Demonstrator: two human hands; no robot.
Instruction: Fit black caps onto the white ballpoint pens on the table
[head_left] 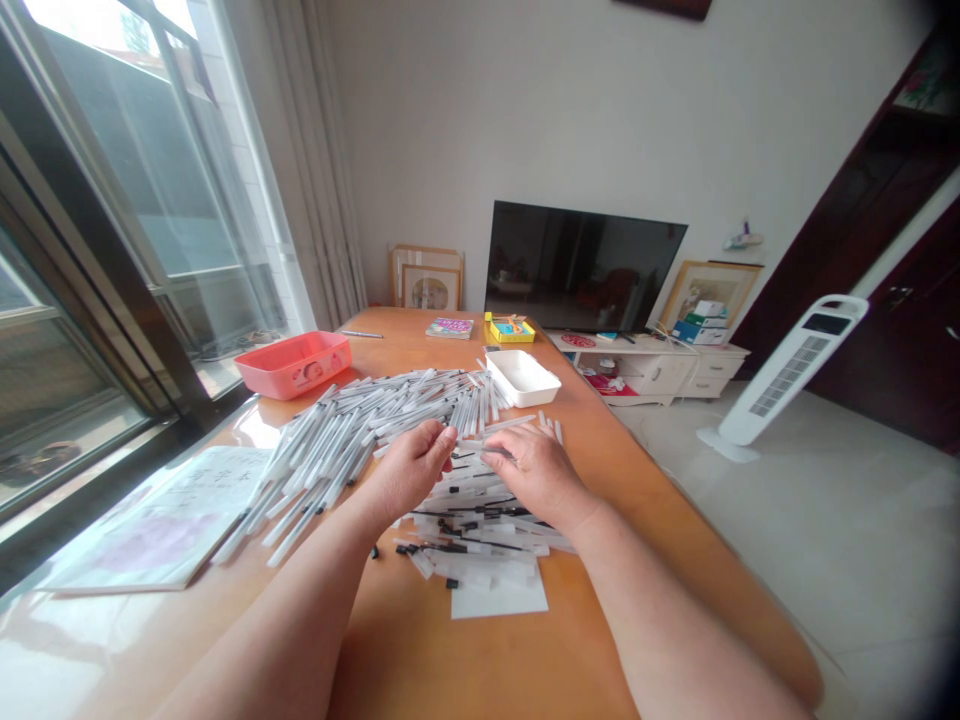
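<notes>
Together, left hand (411,468) and right hand (534,472) pinch one pen (480,449) between them, above the pen pile (360,430).

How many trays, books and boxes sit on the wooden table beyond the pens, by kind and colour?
Pink tray: 1
White tray: 1
Book: 1
Yellow box: 1
Total: 4
The pens are too many and too heaped to count.

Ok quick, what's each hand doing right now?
Left hand: fingers curled, pinching a pen at one end.
Right hand: fingers curled on the same pen's other end, over the pen pile.
</notes>
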